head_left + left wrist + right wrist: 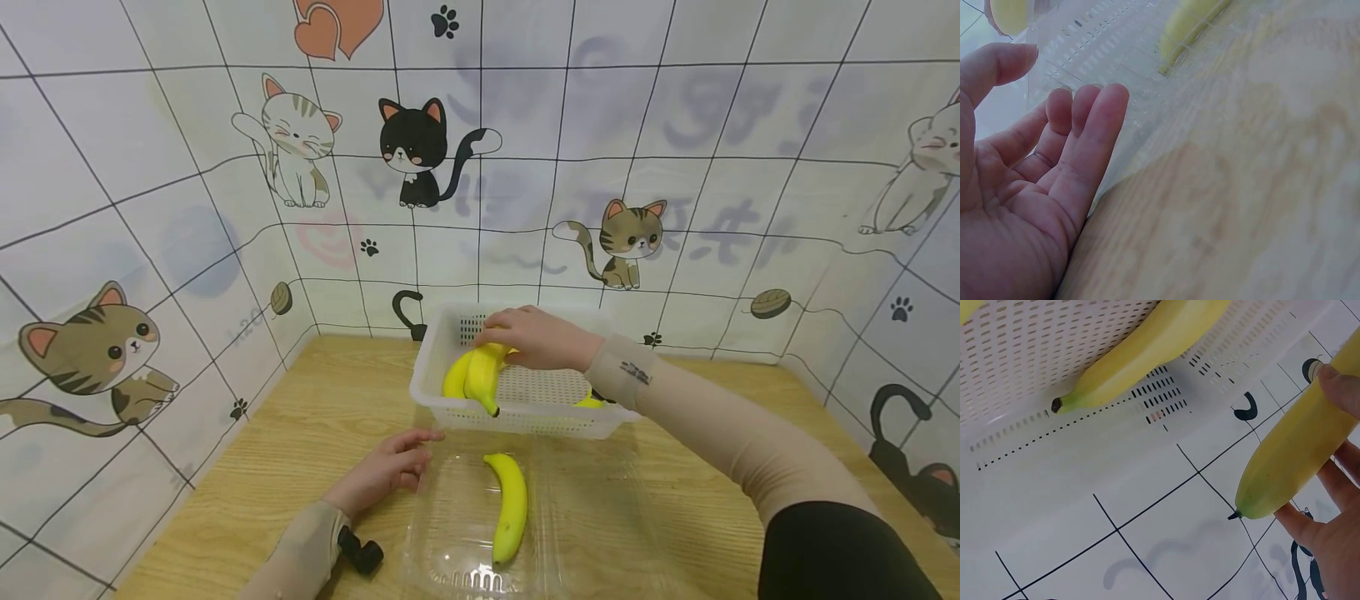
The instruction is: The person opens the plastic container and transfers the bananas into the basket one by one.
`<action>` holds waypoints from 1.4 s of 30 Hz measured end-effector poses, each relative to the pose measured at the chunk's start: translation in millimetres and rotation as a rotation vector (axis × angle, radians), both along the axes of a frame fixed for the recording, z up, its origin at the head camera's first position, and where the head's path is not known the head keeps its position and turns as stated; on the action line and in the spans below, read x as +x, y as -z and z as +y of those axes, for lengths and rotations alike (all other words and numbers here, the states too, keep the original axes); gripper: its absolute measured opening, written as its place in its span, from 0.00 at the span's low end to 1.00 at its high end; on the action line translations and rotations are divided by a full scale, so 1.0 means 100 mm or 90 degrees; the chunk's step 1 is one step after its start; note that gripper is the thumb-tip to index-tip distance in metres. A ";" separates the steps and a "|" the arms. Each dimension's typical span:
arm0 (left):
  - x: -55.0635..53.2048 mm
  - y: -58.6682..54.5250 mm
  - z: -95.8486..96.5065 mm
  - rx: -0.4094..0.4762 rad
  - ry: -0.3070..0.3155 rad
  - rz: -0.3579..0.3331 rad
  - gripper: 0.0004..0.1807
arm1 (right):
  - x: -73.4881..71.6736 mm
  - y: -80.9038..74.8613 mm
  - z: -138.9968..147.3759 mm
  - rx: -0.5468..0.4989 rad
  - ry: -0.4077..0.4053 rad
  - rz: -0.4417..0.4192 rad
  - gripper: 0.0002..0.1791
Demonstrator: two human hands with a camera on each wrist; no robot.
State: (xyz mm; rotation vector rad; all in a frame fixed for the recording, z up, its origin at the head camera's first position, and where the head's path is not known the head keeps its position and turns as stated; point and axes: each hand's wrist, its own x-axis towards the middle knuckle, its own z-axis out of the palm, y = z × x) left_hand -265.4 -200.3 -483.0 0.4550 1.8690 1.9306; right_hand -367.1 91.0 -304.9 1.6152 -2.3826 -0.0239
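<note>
My right hand (536, 337) grips a yellow banana (486, 377) over the left part of a white perforated plastic basket (517, 423). In the right wrist view, thumb and fingers wrap the held banana (1300, 450), its dark tip pointing down-left. A second banana (1141, 353) lies in the basket beneath it. Some yellow fruit (590, 402) shows at the basket's right end, partly covered by my wrist. My left hand (393, 467) rests with relaxed, slightly bent fingers by the left edge of a clear plastic clamshell box (457, 533). One banana (512, 508) lies lengthwise in that box.
The clamshell's transparent lid (600, 517) lies spread out to the right on the wooden table (720, 467). Behind the basket rises a white tiled-pattern wall covering (517, 183) with cartoon cats. Similar covering closes off both sides.
</note>
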 end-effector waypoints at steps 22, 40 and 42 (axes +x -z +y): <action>-0.01 -0.02 -0.01 -0.005 -0.004 0.000 0.25 | -0.25 0.12 0.05 0.006 0.010 -0.010 0.27; -0.02 0.03 0.00 0.004 -0.003 -0.008 0.25 | -0.48 0.35 0.03 0.036 0.041 -0.045 0.27; -0.02 0.04 0.00 0.003 -0.006 -0.008 0.25 | -0.49 0.35 0.02 0.039 0.045 -0.049 0.27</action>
